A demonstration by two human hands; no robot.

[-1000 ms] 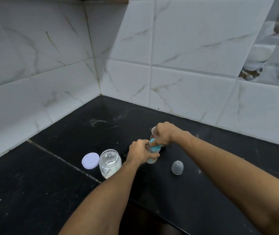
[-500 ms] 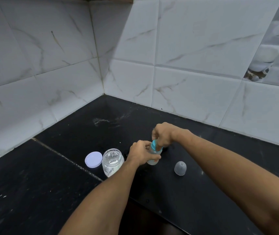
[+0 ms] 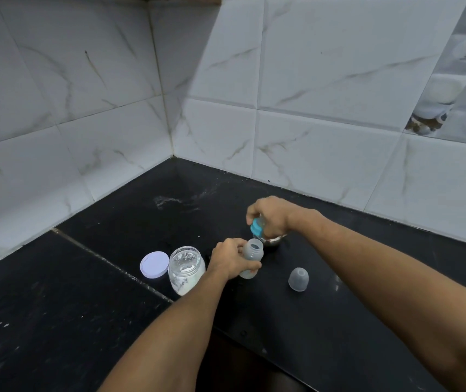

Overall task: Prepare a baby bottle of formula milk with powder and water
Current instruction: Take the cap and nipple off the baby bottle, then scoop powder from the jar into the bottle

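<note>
My left hand (image 3: 230, 258) grips a small clear baby bottle (image 3: 251, 257) that stands on the black counter (image 3: 84, 321) with its mouth open. A little above and behind it, my right hand (image 3: 271, 215) holds the blue screw ring with the teat (image 3: 256, 226), lifted off the bottle. A clear jar of white powder (image 3: 186, 268) stands open just left of my left hand. Its white lid (image 3: 154, 264) lies flat beside it. Under my right hand a small steel bowl (image 3: 273, 240) is partly hidden.
A clear dome cap (image 3: 298, 279) stands mouth down on the counter right of the bottle. White marble-look tiled walls (image 3: 325, 123) meet in a corner behind. A pale smear (image 3: 169, 200) marks the counter near the corner.
The blue ring with the teat has come off the bottle and risen in my right hand. My left hand has kept hold of the bottle.
</note>
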